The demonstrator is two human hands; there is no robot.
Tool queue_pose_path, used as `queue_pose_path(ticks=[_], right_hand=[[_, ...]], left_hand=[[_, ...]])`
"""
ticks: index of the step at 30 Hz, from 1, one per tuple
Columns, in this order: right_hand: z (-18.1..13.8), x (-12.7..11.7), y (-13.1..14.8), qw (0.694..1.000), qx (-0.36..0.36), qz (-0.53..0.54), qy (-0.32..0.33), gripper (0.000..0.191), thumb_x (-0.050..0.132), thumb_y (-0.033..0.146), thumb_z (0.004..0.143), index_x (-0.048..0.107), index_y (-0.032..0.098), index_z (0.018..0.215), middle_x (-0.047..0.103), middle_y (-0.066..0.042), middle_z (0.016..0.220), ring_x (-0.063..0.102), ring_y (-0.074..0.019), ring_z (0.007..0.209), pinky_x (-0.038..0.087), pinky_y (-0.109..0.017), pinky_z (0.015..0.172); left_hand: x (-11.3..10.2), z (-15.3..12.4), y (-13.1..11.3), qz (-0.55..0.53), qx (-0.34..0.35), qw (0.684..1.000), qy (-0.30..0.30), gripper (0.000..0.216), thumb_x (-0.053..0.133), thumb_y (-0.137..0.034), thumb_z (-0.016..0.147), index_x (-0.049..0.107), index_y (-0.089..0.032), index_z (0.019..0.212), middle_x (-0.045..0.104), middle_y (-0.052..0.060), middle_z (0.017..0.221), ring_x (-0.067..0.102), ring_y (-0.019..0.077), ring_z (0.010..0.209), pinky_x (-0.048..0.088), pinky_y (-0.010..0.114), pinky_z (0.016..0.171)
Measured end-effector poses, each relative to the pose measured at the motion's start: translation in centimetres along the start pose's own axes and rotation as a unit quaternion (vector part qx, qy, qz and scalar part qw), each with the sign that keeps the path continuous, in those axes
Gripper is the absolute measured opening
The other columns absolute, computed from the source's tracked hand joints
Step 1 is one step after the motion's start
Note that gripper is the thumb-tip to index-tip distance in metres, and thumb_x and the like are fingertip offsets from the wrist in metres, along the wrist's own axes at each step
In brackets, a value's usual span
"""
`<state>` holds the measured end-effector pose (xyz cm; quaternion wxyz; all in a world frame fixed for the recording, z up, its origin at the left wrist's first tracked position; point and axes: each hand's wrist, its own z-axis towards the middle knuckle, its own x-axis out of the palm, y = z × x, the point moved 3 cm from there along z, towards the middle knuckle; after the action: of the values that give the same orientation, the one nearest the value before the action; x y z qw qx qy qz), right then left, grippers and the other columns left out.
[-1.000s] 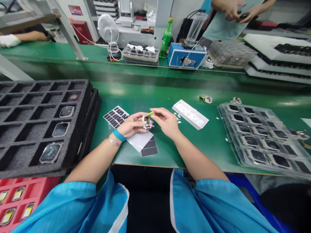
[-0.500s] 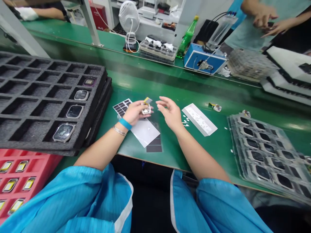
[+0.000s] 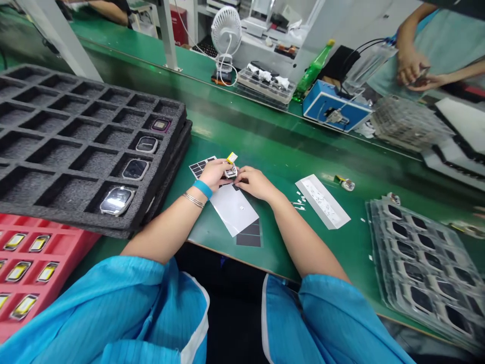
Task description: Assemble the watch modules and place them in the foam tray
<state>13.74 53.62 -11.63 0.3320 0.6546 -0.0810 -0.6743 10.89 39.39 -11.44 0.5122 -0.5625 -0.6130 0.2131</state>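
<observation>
left hand pinched the case by the white sheet; right hand just beside it, couldn't tell its grip. case looked light, stiff; flap likely fragile, sides safest hold.

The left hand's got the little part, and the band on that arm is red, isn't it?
Not quite: the head view shows the band is blue, not red. The left hand does hold the little part.
</observation>
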Motion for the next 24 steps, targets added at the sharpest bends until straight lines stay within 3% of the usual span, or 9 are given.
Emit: queue_pose_path(ticks=[8, 13, 15, 20, 24], right_hand=[[0.7, 0.6, -0.9, 0.999, 0.032, 0.035, 0.006, 0.006, 0.073, 0.013, 0.073, 0.071, 0.019, 0.071, 0.058, -0.003, 0.097, 0.060, -0.0173, 0.093, 0.049, -0.034, 0.089], [0.0, 1.1, -0.5, 0.999, 0.021, 0.028, 0.000, 0.009, 0.063, 0.013, 0.081, 0.063, 0.018, 0.074, 0.056, -0.005, 0.097, 0.056, -0.0202, 0.101, 0.044, -0.040, 0.097], [-1.3, 0.6, 0.5, 0.999, -0.009, 0.030, -0.042, 0.008, 0.059, 0.014, 0.085, 0.060, 0.019, 0.078, 0.058, -0.007, 0.099, 0.055, -0.0209, 0.102, 0.043, -0.041, 0.098], [-6.0, -1.9, 3.0, 0.969, -0.032, 0.077, -0.232, 0.007, 0.056, 0.025, 0.089, 0.057, 0.023, 0.082, 0.065, -0.007, 0.102, 0.060, -0.0211, 0.102, 0.045, -0.042, 0.097], [-7.8, -2.7, 2.9, 0.938, 0.033, 0.199, -0.281, 0.015, 0.067, 0.030, 0.081, 0.058, 0.022, 0.072, 0.072, -0.002, 0.086, 0.068, -0.0187, 0.085, 0.046, -0.043, 0.099]], left_hand=[[-0.2, 0.2, 0.0, 0.013, 0.005, 1.000, -0.002, 0.008, 0.062, -0.009, 0.067, 0.061, -0.013, 0.074, 0.066, 0.004, 0.072, 0.062, 0.0158, 0.071, 0.058, 0.042, 0.075], [-0.3, 0.4, 0.1, 0.023, 0.006, 1.000, -0.006, 0.006, 0.061, -0.009, 0.068, 0.062, -0.013, 0.072, 0.066, 0.004, 0.072, 0.063, 0.0153, 0.070, 0.057, 0.039, 0.075], [-0.3, 0.5, 0.1, 0.025, 0.008, 1.000, -0.004, 0.007, 0.062, -0.009, 0.067, 0.062, -0.013, 0.073, 0.067, 0.004, 0.073, 0.063, 0.0154, 0.071, 0.057, 0.038, 0.074], [0.4, -0.2, 0.0, 0.049, 0.043, 0.998, -0.009, 0.013, 0.068, -0.011, 0.066, 0.064, -0.013, 0.078, 0.069, 0.006, 0.075, 0.065, 0.0169, 0.067, 0.057, 0.036, 0.070], [1.9, -1.7, 0.8, 0.081, 0.041, 0.993, 0.081, 0.023, 0.071, -0.016, 0.066, 0.068, -0.013, 0.088, 0.070, 0.006, 0.078, 0.065, 0.0166, 0.065, 0.058, 0.032, 0.062]])
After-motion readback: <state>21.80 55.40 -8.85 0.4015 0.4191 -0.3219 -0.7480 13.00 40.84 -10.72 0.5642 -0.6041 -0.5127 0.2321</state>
